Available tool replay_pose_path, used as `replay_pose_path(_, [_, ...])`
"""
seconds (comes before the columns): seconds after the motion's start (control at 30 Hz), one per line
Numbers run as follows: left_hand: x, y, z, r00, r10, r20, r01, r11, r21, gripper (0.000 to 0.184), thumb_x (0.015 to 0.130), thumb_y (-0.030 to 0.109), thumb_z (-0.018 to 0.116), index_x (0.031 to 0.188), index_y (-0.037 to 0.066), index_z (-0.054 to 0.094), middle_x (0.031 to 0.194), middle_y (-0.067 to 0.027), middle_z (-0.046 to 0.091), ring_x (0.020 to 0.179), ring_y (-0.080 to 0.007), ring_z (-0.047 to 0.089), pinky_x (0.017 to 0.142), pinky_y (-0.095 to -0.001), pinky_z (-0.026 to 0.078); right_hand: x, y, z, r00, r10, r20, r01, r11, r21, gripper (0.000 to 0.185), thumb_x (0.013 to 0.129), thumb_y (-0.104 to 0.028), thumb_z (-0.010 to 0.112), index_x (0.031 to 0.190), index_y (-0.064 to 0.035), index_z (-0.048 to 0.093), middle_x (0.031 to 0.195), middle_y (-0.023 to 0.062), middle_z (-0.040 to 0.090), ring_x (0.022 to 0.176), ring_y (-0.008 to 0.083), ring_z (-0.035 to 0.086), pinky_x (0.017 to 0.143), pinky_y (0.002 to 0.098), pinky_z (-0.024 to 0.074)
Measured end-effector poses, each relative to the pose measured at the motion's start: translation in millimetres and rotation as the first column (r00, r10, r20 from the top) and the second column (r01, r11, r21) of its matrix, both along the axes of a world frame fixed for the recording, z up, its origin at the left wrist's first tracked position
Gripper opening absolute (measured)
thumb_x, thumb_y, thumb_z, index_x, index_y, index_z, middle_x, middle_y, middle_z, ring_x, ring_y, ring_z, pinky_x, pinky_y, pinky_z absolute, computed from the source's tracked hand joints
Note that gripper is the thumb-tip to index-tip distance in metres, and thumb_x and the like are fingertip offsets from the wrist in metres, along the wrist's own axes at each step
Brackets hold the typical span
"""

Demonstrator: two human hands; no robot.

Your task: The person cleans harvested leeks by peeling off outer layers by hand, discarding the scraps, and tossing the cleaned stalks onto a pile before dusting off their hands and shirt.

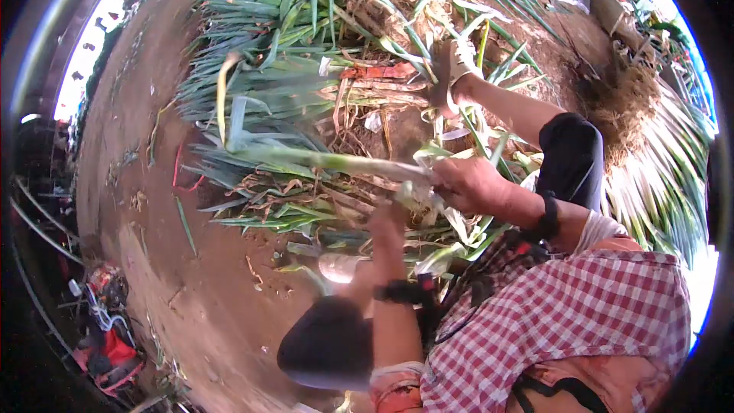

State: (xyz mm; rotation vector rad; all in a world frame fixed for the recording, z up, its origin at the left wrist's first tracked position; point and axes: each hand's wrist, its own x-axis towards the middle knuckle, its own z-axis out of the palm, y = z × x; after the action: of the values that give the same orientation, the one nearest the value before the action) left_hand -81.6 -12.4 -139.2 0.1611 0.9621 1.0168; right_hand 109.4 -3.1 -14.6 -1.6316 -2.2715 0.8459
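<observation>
One sheaf (pixel 659 183) lies neat, many stalks (pixel 267 203) look untidied, and the right hand (pixel 472 185) clasps a long onion (pixel 336 161), the left hand's (pixel 388 226) grip too blurred to tell.

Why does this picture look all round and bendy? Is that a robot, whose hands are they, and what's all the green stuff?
There's no robot here, just a person with bare hands. They wear a camera on their head, looking forward and down, and it took this one picture. Its edges look dark and curved, probably because of the lens.

The checked shirt and both arms belong to that person. The right hand holds a long stalk by its pale end. The left hand is beside it, too blurry to tell whether it grips anything.

On the brown ground lie leafy piles that look like big green onions. A strip of red lies among them.
</observation>
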Motion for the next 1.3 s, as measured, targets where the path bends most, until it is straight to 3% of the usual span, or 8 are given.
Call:
replay_pose_path(0.17, [-29, 48, 58, 0.82, 0.568, 0.073, -0.547, 0.814, -0.197, 0.037, 0.082, 0.029, 0.049, 0.108, 0.003, 0.042, 0.091, -0.0131, 0.05, 0.074, -0.023, 0.053, 0.068, -0.0339, 0.049, -3, -32, -19, 0.991, 0.124, 0.054, -0.132, 0.969, 0.208, 0.051, 0.063, -0.012, 0.061, 0.112, -0.0137, 0.048, 0.078, 0.0058, 0.051, 0.063, 0.0259, 0.053, 0.055, 0.0376, 0.0409])
replay_pose_path(0.4, [-48, 47, 29, 0.804, 0.42, -0.42, -0.555, 0.784, -0.278, 0.039, 0.078, 0.031, 0.056, 0.102, 0.002, 0.047, 0.09, -0.0101, 0.052, 0.071, -0.0242, 0.054, 0.058, -0.037, 0.046, -14, -44, -17, 0.974, 0.222, 0.033, -0.224, 0.948, 0.226, 0.053, 0.062, -0.013, 0.06, 0.112, -0.0202, 0.048, 0.081, 0.0077, 0.048, 0.072, 0.0256, 0.052, 0.063, 0.0377, 0.0411])
replay_pose_path(0.9, [-59, 36, -14, 0.766, 0.631, -0.123, -0.636, 0.717, -0.287, 0.029, 0.079, 0.018, 0.045, 0.102, 0.001, 0.048, 0.088, -0.0141, 0.054, 0.073, -0.0288, 0.056, 0.069, -0.0429, 0.048, -35, -68, -40, 0.955, -0.14, -0.261, 0.076, 0.967, -0.244, 0.038, 0.073, -0.016, 0.054, 0.11, -0.0098, 0.047, 0.077, 0.0103, 0.056, 0.068, 0.0246, 0.056, 0.057, 0.0358, 0.0438])
replay_pose_path(1.0, [-51, 7, -36, 0.842, -0.075, -0.534, 0.219, 0.952, 0.212, 0.029, 0.084, 0.022, 0.039, 0.101, 0.002, 0.049, 0.096, -0.013, 0.053, 0.084, -0.0271, 0.054, 0.073, -0.0421, 0.047, -32, -54, -49, 0.682, -0.514, -0.52, 0.066, 0.751, -0.657, 0.034, 0.075, -0.02, 0.054, 0.106, -0.0044, 0.05, 0.076, 0.006, 0.055, 0.066, 0.0163, 0.053, 0.056, 0.0288, 0.0419])
replay_pose_path(1.07, [-6, 5, 45, 0.998, -0.005, -0.062, -0.014, 0.953, -0.303, 0.032, 0.081, 0.027, 0.045, 0.102, 0.003, 0.05, 0.09, -0.0099, 0.055, 0.083, -0.024, 0.054, 0.068, -0.0364, 0.047, -34, -42, -37, 0.39, -0.792, -0.47, -0.047, 0.493, -0.869, 0.031, 0.078, -0.023, 0.053, 0.099, 0.0, 0.053, 0.077, 0.0012, 0.053, 0.065, 0.0085, 0.048, 0.055, 0.0207, 0.0385])
replay_pose_path(1.17, [21, -41, -2, 0.857, -0.415, -0.306, 0.477, 0.864, 0.161, 0.025, 0.079, 0.022, 0.049, 0.097, 0.005, 0.055, 0.094, -0.0082, 0.056, 0.082, -0.0209, 0.053, 0.063, -0.0312, 0.044, -31, -33, -33, 0.207, -0.867, -0.453, -0.172, 0.423, -0.889, 0.028, 0.082, -0.023, 0.05, 0.101, -0.0032, 0.053, 0.074, 0.001, 0.053, 0.067, 0.0076, 0.05, 0.054, 0.0204, 0.0413])
replay_pose_path(1.23, [29, -46, -37, 0.498, -0.239, -0.834, 0.849, 0.332, 0.411, 0.023, 0.081, 0.022, 0.048, 0.093, 0.005, 0.058, 0.091, -0.0095, 0.059, 0.082, -0.0215, 0.056, 0.073, -0.0306, 0.045, -24, -29, -12, 0.136, -0.903, -0.408, -0.225, 0.373, -0.9, 0.024, 0.082, -0.021, 0.049, 0.099, -0.003, 0.05, 0.071, 0.0005, 0.048, 0.059, 0.0065, 0.045, 0.046, 0.0183, 0.0372])
replay_pose_path(1.3, [-19, -18, -71, 0.809, -0.488, -0.328, 0.584, 0.604, 0.542, 0.025, 0.081, 0.025, 0.048, 0.096, 0.007, 0.056, 0.09, -0.0099, 0.059, 0.081, -0.023, 0.056, 0.073, -0.0315, 0.046, -13, -30, -5, 0.074, -0.931, -0.357, -0.275, 0.325, -0.905, 0.021, 0.082, -0.018, 0.048, 0.097, -0.0028, 0.047, 0.067, -0.0001, 0.044, 0.052, 0.0055, 0.039, 0.038, 0.0162, 0.0331])
